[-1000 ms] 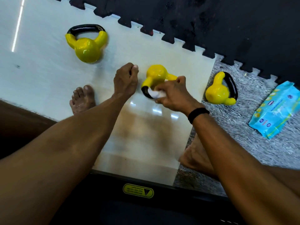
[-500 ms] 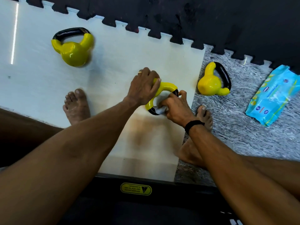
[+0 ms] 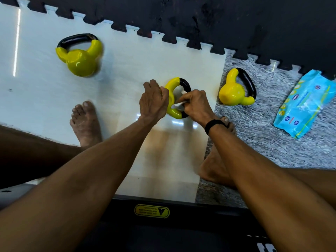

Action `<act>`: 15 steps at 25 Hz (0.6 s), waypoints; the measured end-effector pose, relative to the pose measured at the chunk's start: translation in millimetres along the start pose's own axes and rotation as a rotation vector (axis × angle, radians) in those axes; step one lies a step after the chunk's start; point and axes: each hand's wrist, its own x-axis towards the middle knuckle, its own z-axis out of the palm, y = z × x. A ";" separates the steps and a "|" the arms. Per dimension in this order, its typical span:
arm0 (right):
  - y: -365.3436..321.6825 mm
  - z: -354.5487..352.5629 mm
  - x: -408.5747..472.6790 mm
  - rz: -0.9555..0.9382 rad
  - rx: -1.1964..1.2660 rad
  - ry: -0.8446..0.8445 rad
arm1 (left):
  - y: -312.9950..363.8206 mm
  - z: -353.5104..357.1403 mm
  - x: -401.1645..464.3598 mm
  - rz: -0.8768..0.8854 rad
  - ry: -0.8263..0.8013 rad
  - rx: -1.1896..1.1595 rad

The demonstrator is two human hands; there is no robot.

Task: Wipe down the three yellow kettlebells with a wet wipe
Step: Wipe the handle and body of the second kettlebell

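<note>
Squatting over a glossy white floor panel [image 3: 127, 73] edged by black puzzle mat [image 3: 236, 19], grey speckled floor [image 3: 263, 142] off to the right. Three yellow kettlebells down there: left kettlebell [image 3: 80, 60] lying well apart on the panel, right kettlebell [image 3: 234, 91] tipped over on the grey floor near the blue wipes pack [image 3: 305, 104], middle kettlebell [image 3: 174, 99] between both hands. Left hand [image 3: 153, 101] curled round its yellow side, steadying. Right hand [image 3: 196, 104] pinching the white wet wipe [image 3: 177, 105] against the handle, fingers bent tight. Probably best to hold firm with the left, rotate slowly, drag the wipe round the whole handle loop, then cover the body underneath too.
</note>
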 end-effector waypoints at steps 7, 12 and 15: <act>-28.9 24.4 8.9 0.024 0.163 0.108 | -12.7 -21.4 19.7 -0.209 0.015 -0.019; -28.8 19.3 15.7 0.198 0.360 0.137 | 7.8 -17.4 35.2 -0.564 0.097 -0.194; -38.4 3.1 39.3 0.224 0.289 0.332 | 0.3 -17.8 36.0 -0.550 0.147 -0.179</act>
